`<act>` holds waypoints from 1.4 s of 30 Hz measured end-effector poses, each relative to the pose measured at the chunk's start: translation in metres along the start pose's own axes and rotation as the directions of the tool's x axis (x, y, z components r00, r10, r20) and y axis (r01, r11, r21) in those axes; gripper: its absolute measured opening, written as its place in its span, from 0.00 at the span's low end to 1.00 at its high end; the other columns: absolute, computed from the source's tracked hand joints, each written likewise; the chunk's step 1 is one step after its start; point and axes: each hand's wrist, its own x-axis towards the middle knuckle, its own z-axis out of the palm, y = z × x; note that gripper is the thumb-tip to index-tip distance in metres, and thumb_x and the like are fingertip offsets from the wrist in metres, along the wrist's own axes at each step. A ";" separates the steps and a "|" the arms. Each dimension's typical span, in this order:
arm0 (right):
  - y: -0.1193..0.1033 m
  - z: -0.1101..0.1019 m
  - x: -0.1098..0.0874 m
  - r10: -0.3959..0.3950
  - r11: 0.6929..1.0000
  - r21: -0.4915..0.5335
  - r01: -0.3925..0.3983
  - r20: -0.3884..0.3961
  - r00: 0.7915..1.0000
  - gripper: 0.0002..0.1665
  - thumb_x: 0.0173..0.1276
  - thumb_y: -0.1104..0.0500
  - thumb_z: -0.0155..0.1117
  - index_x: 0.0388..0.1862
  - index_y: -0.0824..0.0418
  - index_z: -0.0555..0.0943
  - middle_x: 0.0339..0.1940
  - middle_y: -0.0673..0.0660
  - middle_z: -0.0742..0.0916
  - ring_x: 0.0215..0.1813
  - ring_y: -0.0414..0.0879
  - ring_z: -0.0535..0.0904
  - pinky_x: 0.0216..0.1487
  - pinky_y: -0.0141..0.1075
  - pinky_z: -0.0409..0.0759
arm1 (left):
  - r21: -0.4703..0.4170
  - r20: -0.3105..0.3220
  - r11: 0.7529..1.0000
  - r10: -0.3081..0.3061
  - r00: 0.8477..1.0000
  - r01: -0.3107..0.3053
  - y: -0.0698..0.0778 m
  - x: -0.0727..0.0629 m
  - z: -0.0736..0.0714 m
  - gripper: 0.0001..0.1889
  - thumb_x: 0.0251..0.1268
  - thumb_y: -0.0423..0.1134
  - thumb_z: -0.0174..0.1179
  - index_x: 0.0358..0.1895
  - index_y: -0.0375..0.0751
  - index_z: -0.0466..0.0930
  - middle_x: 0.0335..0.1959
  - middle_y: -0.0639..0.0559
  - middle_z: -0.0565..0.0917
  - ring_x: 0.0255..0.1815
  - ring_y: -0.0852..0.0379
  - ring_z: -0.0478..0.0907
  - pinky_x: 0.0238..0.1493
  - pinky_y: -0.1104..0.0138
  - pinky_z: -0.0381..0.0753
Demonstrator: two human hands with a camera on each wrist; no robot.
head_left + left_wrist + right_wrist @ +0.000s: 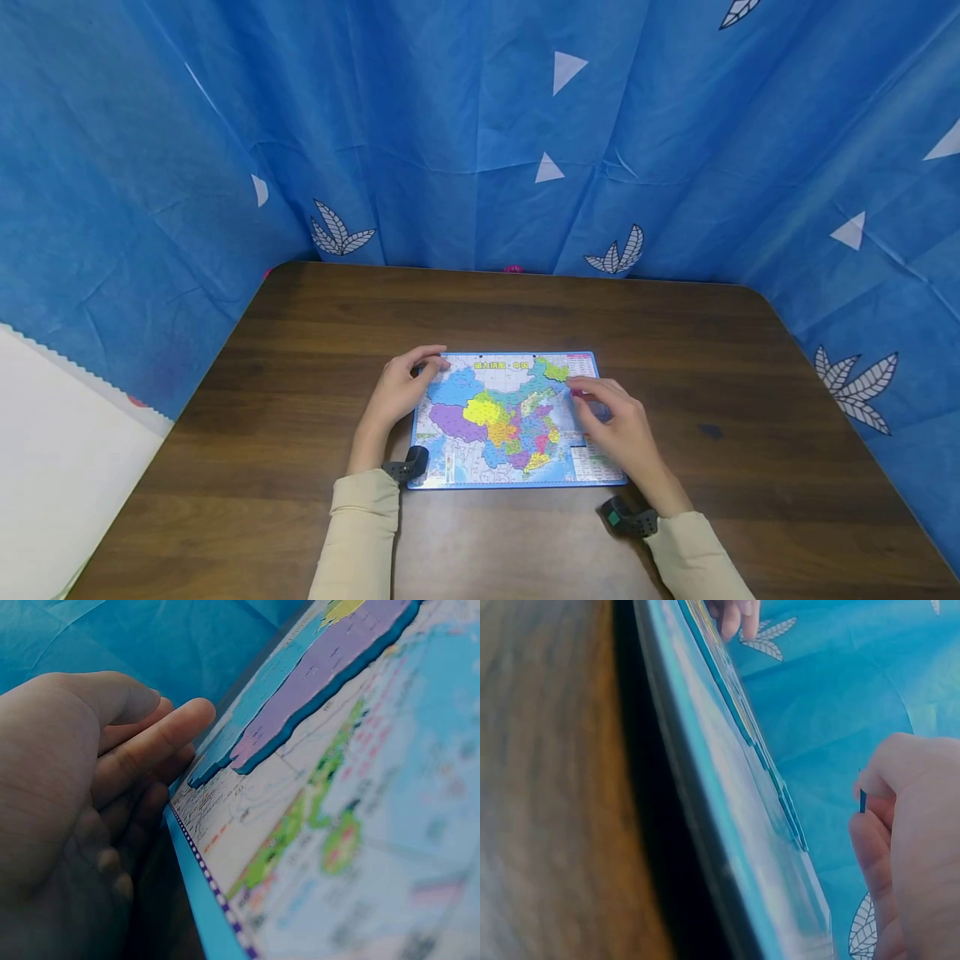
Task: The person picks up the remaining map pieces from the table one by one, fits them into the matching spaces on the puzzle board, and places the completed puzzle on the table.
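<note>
two bare hands at work. with right hand (617,419), pinches a small thin piece with a dark blue edge (862,801) narrowly between thumb and fingertips, apart from the surface below. with left hand (401,386), holds nothing visible, fingers loosely bent at the board's far corner on that side; cannot tell whether touching. has below right fingertips, and across to left hand, a rectangular printed map board with a blue border (592,467), bearing raised multicoloured map pieces (483,408) between both hands. beyond both hands, shows a dark brown wood-grain table (262,392), then a blue patterned curtain (450,100).

could drop the piece, from so slight a grip. could skid the board by pressing sideways, for want of any visible firm hold from left hand. could bump raised pieces out of line by trailing right fingers too low.
</note>
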 end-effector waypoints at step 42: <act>-0.004 0.006 -0.003 -0.045 0.999 -0.019 0.046 0.067 0.997 0.15 0.64 0.68 0.75 0.48 0.54 0.89 0.54 0.47 0.89 0.62 0.49 0.83 0.65 0.21 0.68 | 0.002 -0.007 0.999 0.034 0.999 -0.034 0.000 0.001 0.001 0.17 0.78 0.43 0.57 0.64 0.49 0.81 0.52 0.51 0.89 0.68 0.46 0.76 0.73 0.45 0.68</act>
